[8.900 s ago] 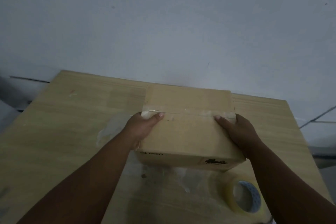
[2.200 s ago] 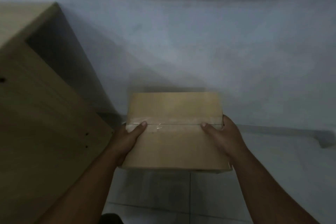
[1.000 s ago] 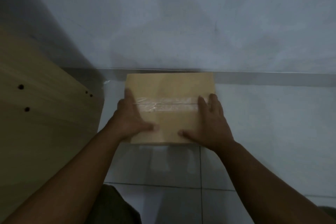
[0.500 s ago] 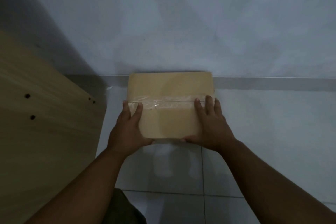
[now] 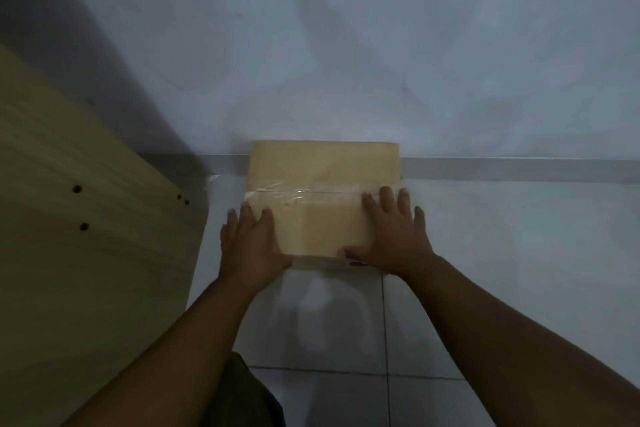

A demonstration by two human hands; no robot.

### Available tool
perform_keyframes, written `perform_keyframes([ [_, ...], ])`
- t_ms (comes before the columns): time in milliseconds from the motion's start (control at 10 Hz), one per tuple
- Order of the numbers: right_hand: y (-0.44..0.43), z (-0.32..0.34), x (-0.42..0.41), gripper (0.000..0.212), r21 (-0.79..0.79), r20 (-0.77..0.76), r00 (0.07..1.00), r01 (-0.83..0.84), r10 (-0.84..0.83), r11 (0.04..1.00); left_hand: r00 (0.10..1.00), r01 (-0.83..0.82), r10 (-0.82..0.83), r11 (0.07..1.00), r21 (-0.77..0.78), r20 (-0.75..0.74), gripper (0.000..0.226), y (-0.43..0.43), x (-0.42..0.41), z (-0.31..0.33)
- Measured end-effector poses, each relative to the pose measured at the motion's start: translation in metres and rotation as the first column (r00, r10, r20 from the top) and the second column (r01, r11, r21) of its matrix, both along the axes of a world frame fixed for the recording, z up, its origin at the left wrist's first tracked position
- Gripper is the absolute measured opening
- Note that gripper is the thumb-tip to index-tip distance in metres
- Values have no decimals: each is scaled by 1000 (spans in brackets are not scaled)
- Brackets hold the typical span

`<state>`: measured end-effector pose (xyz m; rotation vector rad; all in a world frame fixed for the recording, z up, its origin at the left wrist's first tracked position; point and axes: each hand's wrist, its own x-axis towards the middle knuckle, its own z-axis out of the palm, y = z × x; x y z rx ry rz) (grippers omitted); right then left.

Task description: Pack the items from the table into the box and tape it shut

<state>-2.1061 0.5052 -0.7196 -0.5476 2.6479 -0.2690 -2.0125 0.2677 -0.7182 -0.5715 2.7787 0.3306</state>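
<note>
The cardboard box (image 5: pixel 322 166) stands on the tiled floor, its far side against the wall. Its flaps are closed and a strip of clear tape (image 5: pixel 311 192) runs across the top seam. My left hand (image 5: pixel 251 246) lies flat over the near left corner, fingers spread, mostly off the box's left edge. My right hand (image 5: pixel 391 236) rests flat on the near right corner, fingers pointing to the tape's end, thumb along the near edge. Neither hand grips the box.
A wooden side panel of the table (image 5: pixel 86 253) with several screw holes fills the left. A grey baseboard (image 5: pixel 519 168) runs along the wall. Light floor tiles (image 5: pixel 502 270) extend right and near. My knee (image 5: pixel 242 392) shows at the bottom.
The box was carried from the table and set on the floor by the wall. In the last second both hands slid back toward the near corners; the box stays still.
</note>
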Motion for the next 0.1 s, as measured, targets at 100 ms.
perform_keyframes([
  [100, -2, 21, -7, 63, -205, -80, 993, 63, -81, 977, 984, 15, 19, 982, 188, -178, 68, 21, -11, 32],
])
